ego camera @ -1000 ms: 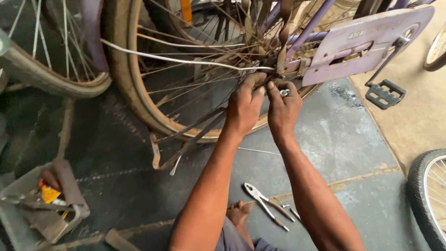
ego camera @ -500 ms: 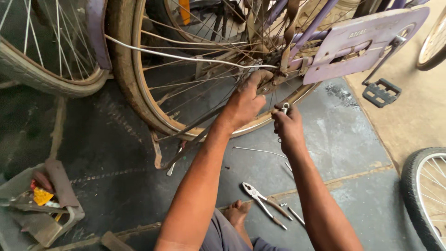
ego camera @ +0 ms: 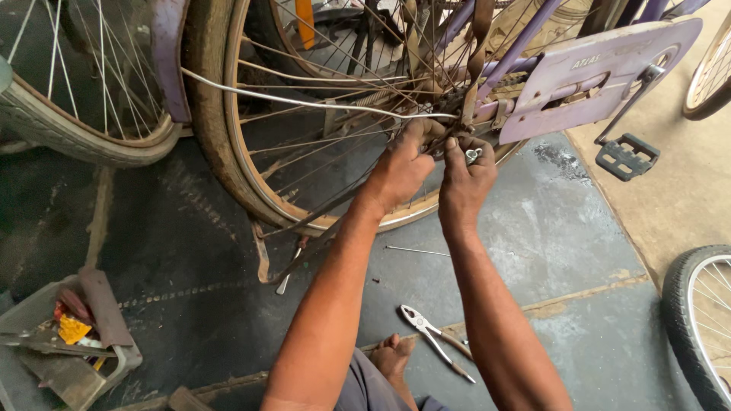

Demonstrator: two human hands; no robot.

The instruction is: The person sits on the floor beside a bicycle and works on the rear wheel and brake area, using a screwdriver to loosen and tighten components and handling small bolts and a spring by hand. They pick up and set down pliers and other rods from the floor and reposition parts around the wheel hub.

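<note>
Nearest, left of the rear wheel (ego camera: 228,152), a grey tray (ego camera: 46,373) holds scraps and tools; pliers (ego camera: 434,342) lie below the wheel; at its hub, the left hand (ego camera: 403,164) grips the axle area, the right hand (ego camera: 466,179) pinches a small metal nut (ego camera: 473,155); beyond, the purple chain guard (ego camera: 601,76).

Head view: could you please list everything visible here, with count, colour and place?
rear bicycle wheel: one, brown tyre, centre, being worked on
chain guard: one, purple, upper right
pedal: one, black, right
other wheels: two, upper left and lower right
pliers: one, metal, on the floor near the bare foot
loose spoke: one, on the floor
tool tray: one, grey, lower left
left hand: at the hub
right hand: fingers holding a small metal part
</note>
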